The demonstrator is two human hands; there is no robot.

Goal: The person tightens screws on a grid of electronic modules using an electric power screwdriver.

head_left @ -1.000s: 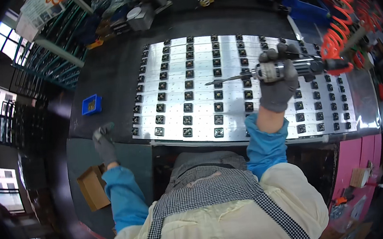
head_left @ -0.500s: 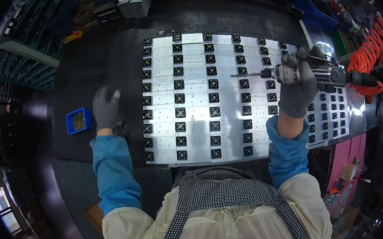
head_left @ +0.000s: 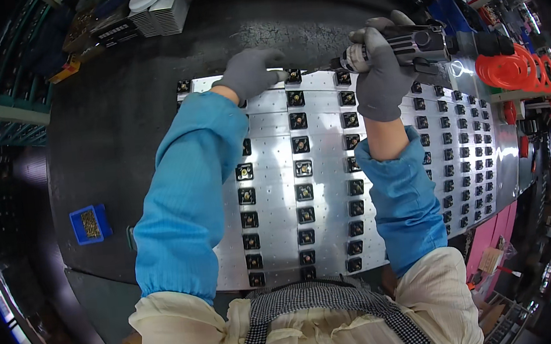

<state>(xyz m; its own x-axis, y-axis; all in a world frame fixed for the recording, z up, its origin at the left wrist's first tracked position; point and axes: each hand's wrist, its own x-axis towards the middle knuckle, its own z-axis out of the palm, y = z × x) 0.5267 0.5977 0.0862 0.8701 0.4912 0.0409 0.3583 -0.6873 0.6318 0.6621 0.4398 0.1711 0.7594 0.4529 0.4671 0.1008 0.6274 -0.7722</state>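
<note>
Both blue-sleeved forearms have stretched up the metal panel (head_left: 275, 172) on the dark worktop (head_left: 119, 134), left hand (head_left: 247, 74) pressing curled fingers onto its far edge at upper centre, right hand (head_left: 378, 69) grip clamped around the pneumatic screwdriver (head_left: 419, 42) just right.

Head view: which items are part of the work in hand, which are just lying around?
In use:
- left hand on the metal plate
- right hand gripping the power screwdriver
- black square parts on the plate
- orange coiled hose

Lying about:
- blue bin
- white stack
</note>
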